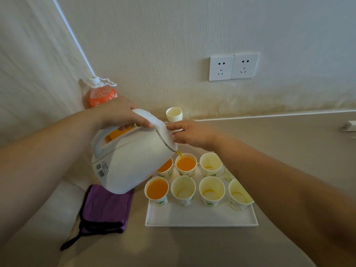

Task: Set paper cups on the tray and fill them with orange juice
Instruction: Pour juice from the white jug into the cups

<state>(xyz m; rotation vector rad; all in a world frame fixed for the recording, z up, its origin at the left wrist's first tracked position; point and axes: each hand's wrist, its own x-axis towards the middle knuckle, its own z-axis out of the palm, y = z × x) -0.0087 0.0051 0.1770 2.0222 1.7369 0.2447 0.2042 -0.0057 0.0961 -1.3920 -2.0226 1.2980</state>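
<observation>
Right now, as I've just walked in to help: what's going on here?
A person is pouring orange juice. The left hand grips the white jug by its handle; the right hand steadies its lid. Juice streams into a back-row cup on the tray. The front-left cup and its rear neighbour hold juice; four others look empty.

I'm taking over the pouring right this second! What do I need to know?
Left hand grips the white jug by its handle, tilted and pouring.
Right hand touches the lid with its fingertips.
Eight paper cups stand on the tray in two rows.
Done: front-left cup and back-left cup hold orange juice; back second cup is filling now.
Left: back third cup and the three other front cups are empty; back-right cup has its inside hidden by the arm.
</observation>
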